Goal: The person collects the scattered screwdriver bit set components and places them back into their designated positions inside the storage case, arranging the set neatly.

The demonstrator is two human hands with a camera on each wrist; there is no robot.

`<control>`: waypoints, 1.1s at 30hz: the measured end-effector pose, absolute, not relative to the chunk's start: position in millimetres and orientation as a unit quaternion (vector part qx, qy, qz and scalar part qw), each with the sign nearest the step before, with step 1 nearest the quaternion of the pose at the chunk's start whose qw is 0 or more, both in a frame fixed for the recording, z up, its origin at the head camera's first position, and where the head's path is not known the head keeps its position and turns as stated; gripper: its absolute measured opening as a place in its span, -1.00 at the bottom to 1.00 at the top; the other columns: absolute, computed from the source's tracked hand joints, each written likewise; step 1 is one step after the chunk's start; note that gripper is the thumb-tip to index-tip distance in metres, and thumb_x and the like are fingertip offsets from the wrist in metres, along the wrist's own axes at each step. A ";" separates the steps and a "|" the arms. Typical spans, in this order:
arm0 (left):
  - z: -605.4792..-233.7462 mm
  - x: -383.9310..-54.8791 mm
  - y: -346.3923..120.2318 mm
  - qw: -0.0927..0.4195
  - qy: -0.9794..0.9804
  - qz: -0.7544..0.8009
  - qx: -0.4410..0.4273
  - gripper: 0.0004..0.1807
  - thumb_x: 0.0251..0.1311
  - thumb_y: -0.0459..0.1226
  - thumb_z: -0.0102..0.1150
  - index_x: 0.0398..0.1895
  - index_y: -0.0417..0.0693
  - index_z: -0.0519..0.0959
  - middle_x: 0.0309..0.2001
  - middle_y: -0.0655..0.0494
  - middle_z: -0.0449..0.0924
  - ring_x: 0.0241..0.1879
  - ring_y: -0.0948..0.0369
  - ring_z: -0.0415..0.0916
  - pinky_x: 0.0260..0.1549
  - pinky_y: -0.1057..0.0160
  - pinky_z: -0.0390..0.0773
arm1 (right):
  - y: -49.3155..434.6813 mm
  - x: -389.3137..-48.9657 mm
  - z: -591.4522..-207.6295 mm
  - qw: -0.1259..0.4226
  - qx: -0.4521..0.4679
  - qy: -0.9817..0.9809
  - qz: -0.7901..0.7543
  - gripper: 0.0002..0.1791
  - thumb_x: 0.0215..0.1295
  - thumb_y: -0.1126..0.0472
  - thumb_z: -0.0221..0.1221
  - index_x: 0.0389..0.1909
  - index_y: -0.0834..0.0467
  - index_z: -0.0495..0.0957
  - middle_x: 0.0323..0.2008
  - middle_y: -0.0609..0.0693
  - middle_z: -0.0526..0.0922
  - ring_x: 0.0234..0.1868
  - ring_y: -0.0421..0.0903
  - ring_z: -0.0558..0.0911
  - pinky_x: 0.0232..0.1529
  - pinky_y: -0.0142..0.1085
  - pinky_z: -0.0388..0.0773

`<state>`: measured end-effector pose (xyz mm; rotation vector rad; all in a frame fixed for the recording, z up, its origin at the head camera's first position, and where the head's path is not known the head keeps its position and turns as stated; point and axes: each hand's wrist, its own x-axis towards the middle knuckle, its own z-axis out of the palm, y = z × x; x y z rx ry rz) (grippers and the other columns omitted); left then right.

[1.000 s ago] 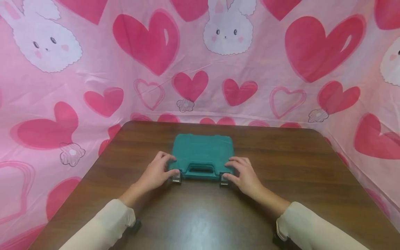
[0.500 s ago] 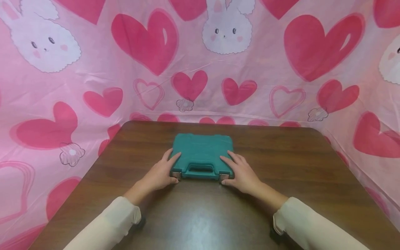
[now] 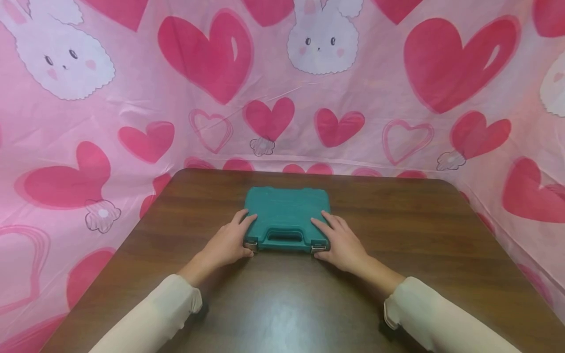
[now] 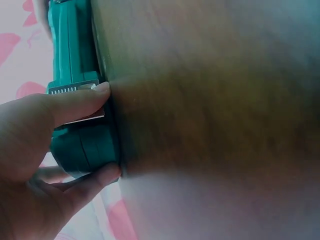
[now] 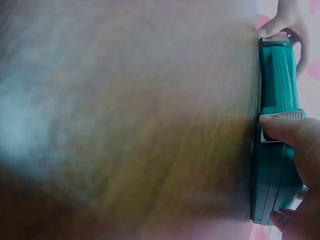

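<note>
A green plastic tool case (image 3: 287,208) lies flat on the table, handle (image 3: 285,236) toward me. Its metal latches, left (image 3: 251,246) and right (image 3: 319,248), lie folded against the front. My left hand (image 3: 225,242) grips the left front corner, fingers on the lid and side; in the left wrist view its thumb (image 4: 80,105) presses across the latch. On the right front corner, my right hand (image 3: 346,245) holds the case the same way. The right wrist view has that thumb (image 5: 282,129) on the right latch. Both thumbs partly cover the latches.
The brown wood-look table (image 3: 282,299) extends around the case on every side. A pink cloth (image 3: 366,88) with hearts and rabbits hangs behind and beside it. Pale sleeves (image 3: 150,314) cover both forearms.
One second ago the latches stuck out from the case and the thumbs lay on them. Since then the thumbs dropped to the front, fingers spread over the lid, and the latches folded against the case.
</note>
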<state>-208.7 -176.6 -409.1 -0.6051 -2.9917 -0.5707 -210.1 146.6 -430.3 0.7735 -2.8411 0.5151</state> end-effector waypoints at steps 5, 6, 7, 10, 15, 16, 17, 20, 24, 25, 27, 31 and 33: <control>-408.1 -208.9 -176.3 0.026 -0.964 -0.179 -0.196 0.01 -0.13 -0.19 0.57 0.44 -0.03 0.24 0.41 -0.13 0.12 0.15 -0.13 0.44 0.04 -0.14 0.47 | 147.4 -210.7 -430.1 0.083 0.261 -0.946 0.173 0.00 -0.07 -0.12 0.49 0.44 -0.06 0.27 0.45 0.12 0.16 0.35 0.18 0.22 0.15 0.14 0.38; -408.1 -209.1 -176.6 0.027 -0.964 -0.177 -0.196 0.00 -0.13 -0.19 0.57 0.44 -0.03 0.24 0.41 -0.13 0.13 0.15 -0.13 0.44 0.04 -0.13 0.47 | 147.5 -210.7 -430.0 0.083 0.262 -0.946 0.174 0.00 -0.07 -0.13 0.49 0.44 -0.07 0.27 0.45 0.12 0.16 0.35 0.17 0.22 0.14 0.14 0.38; -408.0 -209.4 -177.0 0.028 -0.964 -0.176 -0.196 0.00 -0.14 -0.19 0.57 0.44 -0.02 0.25 0.41 -0.13 0.14 0.15 -0.13 0.44 0.04 -0.13 0.47 | 147.6 -210.8 -429.8 0.084 0.263 -0.945 0.174 0.00 -0.07 -0.14 0.49 0.44 -0.07 0.28 0.45 0.11 0.17 0.35 0.17 0.23 0.14 0.14 0.38; -407.4 -210.1 -178.4 0.028 -0.964 -0.174 -0.201 0.00 -0.15 -0.17 0.58 0.43 -0.02 0.27 0.39 -0.14 0.17 0.15 -0.15 0.45 0.02 -0.13 0.48 | 148.3 -211.0 -429.3 0.081 0.264 -0.945 0.175 -0.01 -0.07 -0.15 0.48 0.43 -0.09 0.29 0.44 0.10 0.18 0.34 0.16 0.24 0.13 0.13 0.40; -403.8 -212.5 -179.4 0.029 -0.963 -0.175 -0.204 -0.01 -0.21 -0.14 0.61 0.39 -0.01 0.34 0.35 -0.14 0.24 0.10 -0.16 0.48 -0.01 -0.14 0.50 | 148.9 -211.6 -427.1 0.075 0.263 -0.945 0.180 -0.02 -0.07 -0.16 0.48 0.43 -0.09 0.30 0.44 0.10 0.19 0.34 0.17 0.25 0.12 0.15 0.40; -403.3 -213.2 -179.5 0.029 -0.963 -0.174 -0.204 -0.01 -0.22 -0.13 0.61 0.39 -0.01 0.35 0.34 -0.14 0.25 0.09 -0.16 0.48 -0.01 -0.14 0.50 | 148.9 -211.6 -426.5 0.074 0.262 -0.945 0.181 -0.03 -0.06 -0.16 0.48 0.42 -0.09 0.31 0.44 0.10 0.20 0.34 0.17 0.25 0.12 0.15 0.40; -402.6 -213.7 -179.6 0.029 -0.963 -0.174 -0.204 -0.01 -0.23 -0.12 0.62 0.38 -0.01 0.36 0.33 -0.13 0.26 0.08 -0.16 0.49 -0.01 -0.14 0.50 | 149.0 -211.6 -425.8 0.074 0.263 -0.945 0.182 -0.03 -0.07 -0.16 0.48 0.42 -0.08 0.31 0.44 0.10 0.20 0.34 0.17 0.26 0.13 0.15 0.39; -401.5 -215.4 -179.9 0.025 -0.963 -0.173 -0.204 -0.01 -0.24 -0.11 0.62 0.38 0.00 0.37 0.32 -0.13 0.28 0.07 -0.15 0.50 -0.02 -0.14 0.51 | 149.4 -211.8 -424.9 0.074 0.263 -0.944 0.184 -0.05 -0.06 -0.16 0.48 0.41 -0.07 0.33 0.43 0.10 0.22 0.33 0.16 0.27 0.13 0.14 0.39; -400.2 -217.4 -180.5 0.027 -0.963 -0.176 -0.203 -0.03 -0.25 -0.09 0.63 0.36 -0.01 0.40 0.29 -0.12 0.31 0.03 -0.13 0.52 -0.03 -0.12 0.52 | 150.1 -211.8 -423.8 0.075 0.262 -0.943 0.190 -0.09 -0.04 -0.17 0.46 0.39 -0.08 0.36 0.42 0.08 0.24 0.33 0.15 0.29 0.13 0.12 0.40; -400.0 -218.0 -180.5 0.027 -0.963 -0.175 -0.204 -0.03 -0.25 -0.09 0.63 0.35 0.00 0.41 0.28 -0.11 0.32 0.03 -0.12 0.53 -0.04 -0.11 0.53 | 150.4 -211.8 -423.3 0.076 0.261 -0.943 0.192 -0.10 -0.03 -0.17 0.46 0.38 -0.07 0.37 0.42 0.08 0.26 0.32 0.15 0.30 0.14 0.12 0.40; -399.0 -218.7 -180.8 0.028 -0.962 -0.177 -0.204 -0.04 -0.26 -0.07 0.63 0.34 -0.01 0.43 0.26 -0.10 0.34 0.02 -0.10 0.53 -0.04 -0.10 0.53 | 150.9 -212.1 -422.0 0.075 0.261 -0.942 0.199 -0.13 -0.02 -0.16 0.45 0.36 -0.07 0.40 0.40 0.08 0.28 0.31 0.16 0.32 0.13 0.12 0.40; -397.3 -220.1 -181.3 0.025 -0.963 -0.173 -0.205 -0.05 -0.27 -0.05 0.63 0.33 0.00 0.45 0.24 -0.09 0.35 0.02 -0.11 0.53 -0.02 -0.08 0.53 | 151.8 -213.1 -419.0 0.068 0.262 -0.940 0.208 -0.17 0.00 -0.18 0.43 0.33 -0.05 0.44 0.38 0.09 0.31 0.30 0.17 0.34 0.15 0.13 0.37; -396.0 -220.5 -181.6 0.022 -0.963 -0.172 -0.208 -0.05 -0.27 -0.04 0.63 0.32 -0.01 0.45 0.23 -0.10 0.36 0.03 -0.11 0.52 -0.01 -0.09 0.52 | 152.5 -213.2 -417.7 0.062 0.262 -0.940 0.210 -0.18 0.01 -0.19 0.42 0.33 -0.05 0.45 0.39 0.09 0.31 0.30 0.16 0.34 0.17 0.12 0.36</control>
